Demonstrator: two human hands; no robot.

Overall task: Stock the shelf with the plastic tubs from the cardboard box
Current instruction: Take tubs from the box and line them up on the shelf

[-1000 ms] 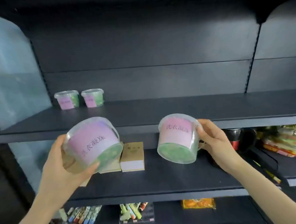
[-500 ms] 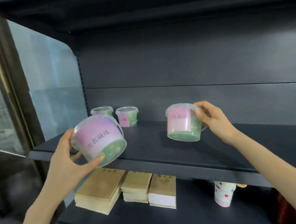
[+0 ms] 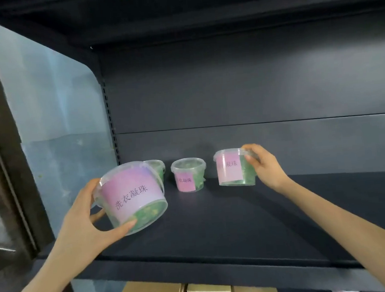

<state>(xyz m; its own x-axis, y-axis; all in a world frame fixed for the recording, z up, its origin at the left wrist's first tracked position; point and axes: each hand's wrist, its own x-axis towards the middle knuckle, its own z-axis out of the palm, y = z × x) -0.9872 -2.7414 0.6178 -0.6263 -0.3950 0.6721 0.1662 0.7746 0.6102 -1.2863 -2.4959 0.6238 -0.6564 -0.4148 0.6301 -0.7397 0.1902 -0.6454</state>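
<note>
left hand (image 3: 78, 224) grips tilted tub (image 3: 133, 195) over shelf (image 3: 238, 222) front | right hand (image 3: 266, 165) grips upright tub (image 3: 234, 168) near rear

Both bare arms reach forward, each hand curled in a grip.
The left hand (image 3: 83, 222), its forearm rising from 7 o'clock, clasps the near tub (image 3: 133, 195) with the thumb under the lower front edge and the fingers behind. The right hand (image 3: 264, 166), its arm stretched in from 4 o'clock, wraps its fingers round the far tub (image 3: 230, 168) near the rim.
</note>
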